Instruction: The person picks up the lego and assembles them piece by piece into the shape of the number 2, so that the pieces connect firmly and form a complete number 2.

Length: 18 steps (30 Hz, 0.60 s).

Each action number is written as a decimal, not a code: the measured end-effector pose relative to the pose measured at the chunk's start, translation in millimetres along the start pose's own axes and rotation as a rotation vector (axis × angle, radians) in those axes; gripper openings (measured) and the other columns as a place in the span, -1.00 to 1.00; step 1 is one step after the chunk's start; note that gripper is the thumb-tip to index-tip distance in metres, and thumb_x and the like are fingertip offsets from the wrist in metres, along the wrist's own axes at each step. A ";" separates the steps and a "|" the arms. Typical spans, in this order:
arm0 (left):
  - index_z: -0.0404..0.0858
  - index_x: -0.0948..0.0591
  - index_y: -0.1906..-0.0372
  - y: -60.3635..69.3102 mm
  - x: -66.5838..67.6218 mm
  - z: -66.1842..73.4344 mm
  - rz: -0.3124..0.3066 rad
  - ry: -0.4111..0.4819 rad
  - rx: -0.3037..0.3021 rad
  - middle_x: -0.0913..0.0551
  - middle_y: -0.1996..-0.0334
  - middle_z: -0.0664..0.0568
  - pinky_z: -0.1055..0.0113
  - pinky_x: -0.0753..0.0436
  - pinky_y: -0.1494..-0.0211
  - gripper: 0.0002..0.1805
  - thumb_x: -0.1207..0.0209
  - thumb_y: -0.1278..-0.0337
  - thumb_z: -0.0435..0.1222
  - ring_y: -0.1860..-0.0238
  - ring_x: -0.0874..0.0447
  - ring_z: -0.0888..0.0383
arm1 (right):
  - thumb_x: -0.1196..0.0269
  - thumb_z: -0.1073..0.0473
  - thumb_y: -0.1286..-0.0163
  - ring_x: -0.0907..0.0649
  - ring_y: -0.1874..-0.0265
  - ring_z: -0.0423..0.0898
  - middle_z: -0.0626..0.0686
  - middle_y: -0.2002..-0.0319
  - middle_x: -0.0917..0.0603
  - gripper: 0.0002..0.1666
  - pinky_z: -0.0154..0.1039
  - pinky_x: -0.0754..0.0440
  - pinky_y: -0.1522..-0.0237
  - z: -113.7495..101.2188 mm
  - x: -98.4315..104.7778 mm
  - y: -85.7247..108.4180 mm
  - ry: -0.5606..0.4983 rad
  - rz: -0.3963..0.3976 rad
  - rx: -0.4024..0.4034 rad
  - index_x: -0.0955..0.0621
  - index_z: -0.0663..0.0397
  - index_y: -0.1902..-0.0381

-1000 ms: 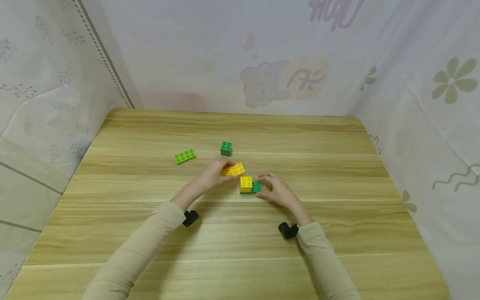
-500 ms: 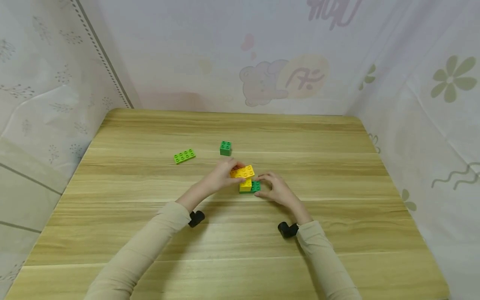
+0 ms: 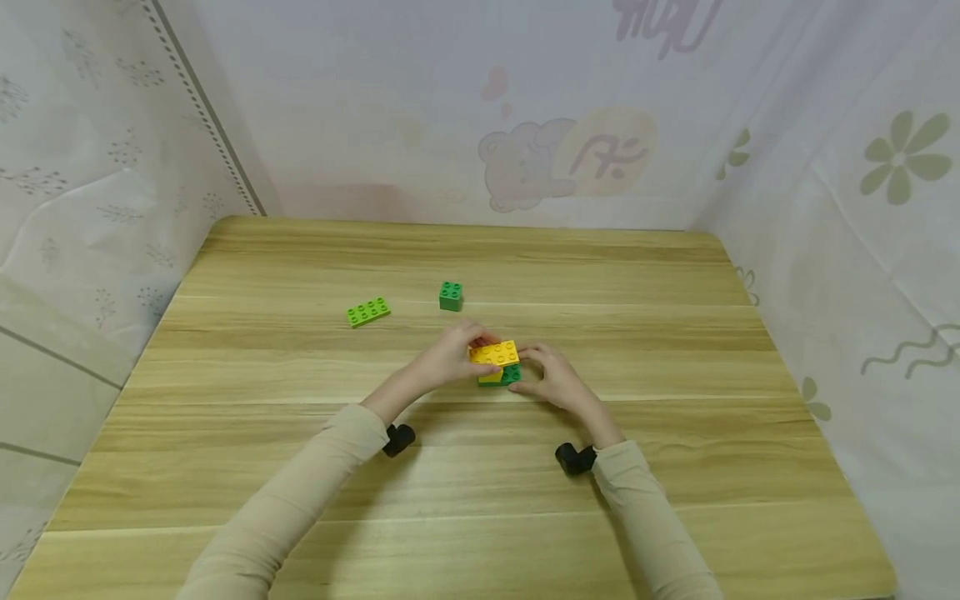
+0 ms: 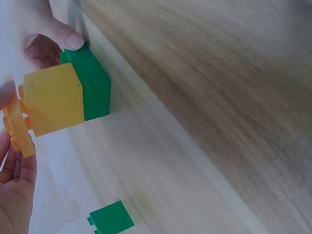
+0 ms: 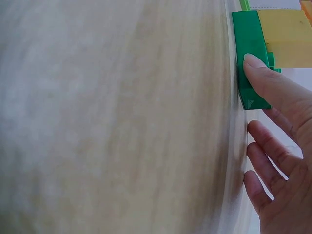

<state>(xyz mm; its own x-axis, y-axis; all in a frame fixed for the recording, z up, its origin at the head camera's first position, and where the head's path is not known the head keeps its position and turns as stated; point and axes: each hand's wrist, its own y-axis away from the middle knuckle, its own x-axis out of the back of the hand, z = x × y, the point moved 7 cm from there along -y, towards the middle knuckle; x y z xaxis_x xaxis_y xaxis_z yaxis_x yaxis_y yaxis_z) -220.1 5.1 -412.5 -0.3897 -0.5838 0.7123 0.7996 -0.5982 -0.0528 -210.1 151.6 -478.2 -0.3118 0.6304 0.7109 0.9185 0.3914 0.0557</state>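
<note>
My left hand (image 3: pixel 446 358) pinches a thin yellow plate brick (image 3: pixel 504 352) just above a square yellow brick (image 4: pixel 53 100). In the left wrist view the plate sits slightly tilted, and studs of the square brick show beneath it. That square brick stands on one end of a longer dark green brick (image 5: pixel 250 34), which rests on the table. My right hand (image 3: pixel 557 382) grips the green brick's other end, its thumb on the near side as the right wrist view shows. The head view hides most of the square brick behind the plate and left thumb.
A small dark green square brick (image 3: pixel 451 297) stands behind the left hand on the wooden table (image 3: pixel 637 317). Farther left lies a flat lime green plate brick (image 3: pixel 369 312). Patterned cloth (image 3: pixel 420 108) hangs behind the table and at both sides.
My left hand has carried the yellow plate rightward, from beside the stack to over the square yellow brick. The right hand stays on the dark green brick.
</note>
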 end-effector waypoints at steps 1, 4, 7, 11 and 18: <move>-0.31 -0.57 0.06 -0.5 -0.6 0.7 -0.004 -0.001 -0.002 -0.58 0.15 -0.07 0.35 -0.59 0.11 -0.57 -0.33 0.08 -0.22 0.17 -0.52 0.11 | -0.38 0.03 -0.05 -0.38 -0.20 0.10 0.08 -0.15 -0.45 -0.42 0.12 -0.29 -0.25 0.2 0.1 0.1 -0.004 0.000 -0.001 -0.53 0.08 -0.04; -0.32 -0.57 0.05 -2.5 -2.0 3.6 -0.017 -0.006 -0.016 -0.60 0.15 -0.06 0.36 -0.58 0.11 -0.57 -0.33 0.08 -0.22 0.17 -0.53 0.11 | -0.38 0.02 -0.05 -0.38 -0.20 0.11 0.09 -0.15 -0.45 -0.40 0.13 -0.29 -0.25 0.1 0.2 0.5 -0.008 0.000 0.000 -0.53 0.07 -0.06; -0.32 -0.57 0.05 -4.7 -4.2 5.9 -0.033 -0.009 -0.034 -0.61 0.17 -0.06 0.37 -0.58 0.12 -0.57 -0.33 0.08 -0.22 0.18 -0.53 0.12 | -0.38 0.02 -0.06 -0.39 -0.19 0.11 0.10 -0.14 -0.45 -0.39 0.13 -0.30 -0.25 0.1 0.3 1.0 -0.002 -0.003 -0.001 -0.52 0.07 -0.07; -0.32 -0.57 0.06 -6.8 -6.6 5.6 -0.040 -0.012 -0.044 -0.62 0.18 -0.05 0.39 -0.58 0.13 -0.57 -0.34 0.09 -0.23 0.19 -0.53 0.13 | -0.38 0.01 -0.06 -0.40 -0.17 0.10 0.10 -0.12 -0.46 -0.39 0.12 -0.31 -0.24 -0.7 0.4 1.2 0.010 -0.006 -0.005 -0.52 0.09 -0.07; -0.31 -0.56 0.05 -3.3 -8.3 2.4 0.000 0.019 -0.067 -0.62 0.15 -0.04 0.34 -0.58 0.08 -0.58 -0.32 0.07 -0.22 0.18 -0.54 0.14 | -0.38 0.01 -0.05 -0.39 -0.17 0.12 0.13 -0.13 -0.45 -0.38 0.13 -0.31 -0.24 -0.7 0.5 1.2 0.019 -0.002 -0.018 -0.51 0.10 -0.07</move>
<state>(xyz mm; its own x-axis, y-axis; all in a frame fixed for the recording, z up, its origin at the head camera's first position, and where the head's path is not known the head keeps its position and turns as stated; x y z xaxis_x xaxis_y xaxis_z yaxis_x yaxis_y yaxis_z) -218.4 13.2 -416.6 -0.3986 -0.5940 0.6988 0.7678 -0.6328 -0.1000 -208.9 151.9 -477.3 -0.3088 0.6171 0.7238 0.9222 0.3804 0.0692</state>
